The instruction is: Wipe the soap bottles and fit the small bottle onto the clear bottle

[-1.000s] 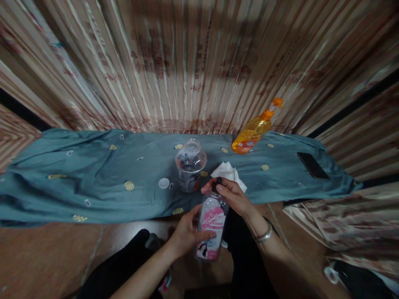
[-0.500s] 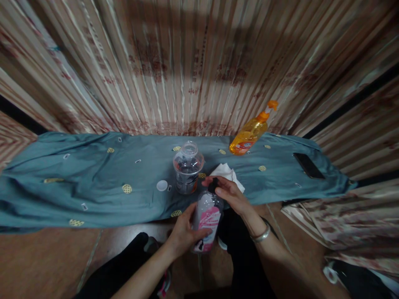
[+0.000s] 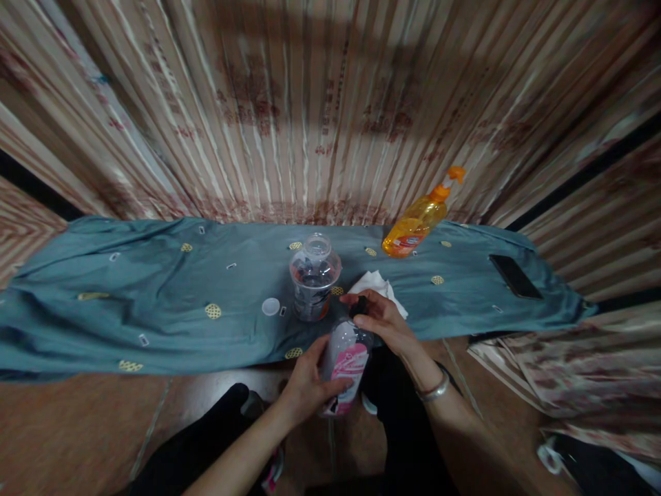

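On the head cam, the left hand (image 3: 308,386) was wrapped round the pink-label bottle (image 3: 351,365), held up by the table's (image 3: 155,296) near edge, and the right hand (image 3: 381,319) had its black cap (image 3: 359,306) pinched. Cup (image 3: 311,303) and orange bottle (image 3: 414,227) stood beyond, phone (image 3: 515,277) way off to the right.

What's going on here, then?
A person's left hand holds a clear bottle with a pink label, while the right hand grips its black top. On the teal cloth beyond stand a clear plastic cup and an orange pump bottle; a crumpled white cloth or tissue and a black phone lie right of the cup.
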Available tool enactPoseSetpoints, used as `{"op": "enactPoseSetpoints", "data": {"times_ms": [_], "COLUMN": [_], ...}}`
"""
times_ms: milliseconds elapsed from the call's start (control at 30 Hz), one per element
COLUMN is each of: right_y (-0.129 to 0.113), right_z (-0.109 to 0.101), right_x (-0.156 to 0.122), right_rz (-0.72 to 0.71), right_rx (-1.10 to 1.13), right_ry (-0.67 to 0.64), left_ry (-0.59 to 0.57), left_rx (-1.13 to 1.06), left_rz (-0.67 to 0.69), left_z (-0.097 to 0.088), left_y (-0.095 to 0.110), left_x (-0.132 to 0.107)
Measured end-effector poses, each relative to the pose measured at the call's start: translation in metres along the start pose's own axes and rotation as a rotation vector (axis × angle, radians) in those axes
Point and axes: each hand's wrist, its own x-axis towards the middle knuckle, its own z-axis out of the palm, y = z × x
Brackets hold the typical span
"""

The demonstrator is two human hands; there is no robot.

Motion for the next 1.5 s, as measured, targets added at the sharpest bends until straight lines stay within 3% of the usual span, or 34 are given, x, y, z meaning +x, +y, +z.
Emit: {"op": "enactPoseSetpoints", "data": {"times_ms": [233, 467, 667, 867, 1100, 1333, 1500], "right_y": [0.000, 0.010, -0.004, 0.002, -0.017, -0.007, -0.011], "right_z": [-0.003, -0.005, -0.008, -0.005, -0.007, -0.008, -0.007], "right_x": [-0.001, 0.003, 0.000, 0.003, -0.002, 0.002, 0.001], "right_rz": [0.007, -0.002, 0.032, 0.016, 0.056, 0.053, 0.072], "right_rx": [0.052, -0.010, 0.022, 0.001, 0.113, 0.012, 0.063], "right_ry": [-0.111, -0.001, -0.170, -0.025, -0.186, -0.092, -0.095], "left_ry": [-0.004, 0.006, 0.006, -0.002, 0.008, -0.007, -0.041], "left_rx": [-0.008, 0.005, 0.005, 0.001, 0.006, -0.014, -0.059], "left_rz": [-0.001, -0.003, -0.004, -0.002, -0.002, -0.019, -0.034], "left_z": [-0.001, -0.001, -0.001, 0.000, -0.001, -0.001, -0.002], "left_y": [0.001, 0.003, 0.004, 0.002, 0.003, 0.003, 0.005], "left_x": [0.000, 0.002, 0.001, 0.002, 0.001, 0.001, 0.002]}}
